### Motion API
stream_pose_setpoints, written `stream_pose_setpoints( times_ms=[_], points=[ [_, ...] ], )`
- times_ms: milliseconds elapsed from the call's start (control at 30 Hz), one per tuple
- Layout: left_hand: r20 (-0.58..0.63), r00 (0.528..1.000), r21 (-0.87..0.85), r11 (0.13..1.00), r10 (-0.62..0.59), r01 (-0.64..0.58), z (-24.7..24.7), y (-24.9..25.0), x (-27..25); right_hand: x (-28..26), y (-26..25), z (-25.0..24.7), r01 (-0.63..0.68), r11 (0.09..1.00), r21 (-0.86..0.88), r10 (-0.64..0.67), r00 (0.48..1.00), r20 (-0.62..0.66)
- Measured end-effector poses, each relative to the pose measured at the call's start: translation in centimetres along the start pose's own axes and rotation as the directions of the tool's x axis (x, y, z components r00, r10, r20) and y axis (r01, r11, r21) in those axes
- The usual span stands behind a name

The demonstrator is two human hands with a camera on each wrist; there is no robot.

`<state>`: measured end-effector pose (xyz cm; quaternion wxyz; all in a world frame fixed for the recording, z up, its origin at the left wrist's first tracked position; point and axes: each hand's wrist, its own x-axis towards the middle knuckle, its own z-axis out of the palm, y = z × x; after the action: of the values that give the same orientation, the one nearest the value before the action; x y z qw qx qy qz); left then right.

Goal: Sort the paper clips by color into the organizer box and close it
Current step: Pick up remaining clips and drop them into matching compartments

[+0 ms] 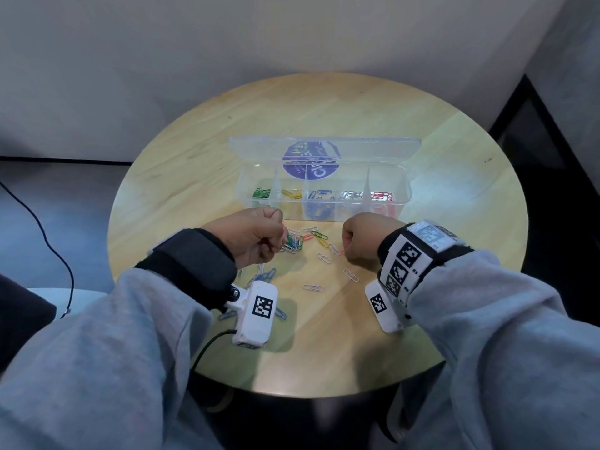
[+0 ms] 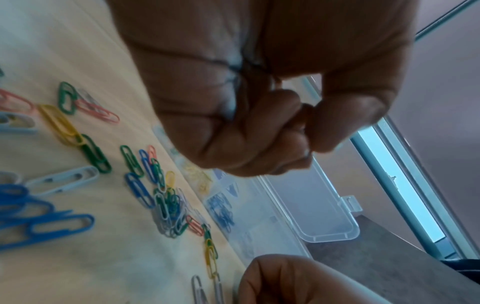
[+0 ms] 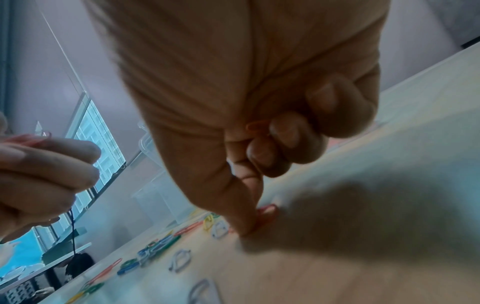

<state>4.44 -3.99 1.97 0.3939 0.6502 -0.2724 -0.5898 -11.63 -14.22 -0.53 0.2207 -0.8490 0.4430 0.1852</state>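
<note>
The clear organizer box (image 1: 354, 213) stands at the table's centre, its lid (image 1: 373, 147) folded back. Its compartments hold green, yellow, blue, white and red clips from left to right. Loose mixed clips (image 1: 293, 243) lie in front of it, between my hands. My left hand (image 1: 276, 228) is curled just above the pile, pinching red clips (image 3: 31, 139) at its fingertips. My right hand (image 1: 349, 245) is curled with a red clip (image 3: 255, 125) tucked against its palm. Its index fingertip presses another red clip (image 3: 269, 214) on the table.
More blue clips (image 1: 266, 276) and white clips (image 1: 313, 288) are scattered toward the near edge of the round wooden table (image 1: 454, 164). A black cable (image 1: 48, 241) runs over the floor at the left. A wall stands close behind the table.
</note>
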Motion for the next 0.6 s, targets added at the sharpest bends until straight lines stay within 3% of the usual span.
stream_pose_setpoints(
  times_ms=[167, 267, 433, 600],
  points=[
    [0.06, 0.998, -0.152, 0.988, 0.026, -0.016, 0.4, 0.2, -0.4, -0.1, 0.2, 0.2, -0.008, 1.0, 0.017, 0.008, 0.999, 0.049],
    [0.055, 0.997, -0.227, 0.973, 0.062, -0.048, 0.6, 0.5, -0.6, -0.6, 0.5, -0.5, 0.025, 0.99, 0.14, -0.033, 0.998, 0.057],
    [-0.019, 0.995, -0.141, 0.985, 0.1, -0.102, 1.3, 0.6, 0.2, -1.3, 1.5, -2.0, 0.055, 0.933, 0.355, -0.092, 0.992, 0.091],
    [-0.048, 0.997, 0.037, 0.998, 0.062, -0.06, 2.1, 0.6, 0.5, -2.0, 2.3, -1.9, 0.063, 0.828, 0.558, -0.134, 0.987, 0.088]
  ],
)
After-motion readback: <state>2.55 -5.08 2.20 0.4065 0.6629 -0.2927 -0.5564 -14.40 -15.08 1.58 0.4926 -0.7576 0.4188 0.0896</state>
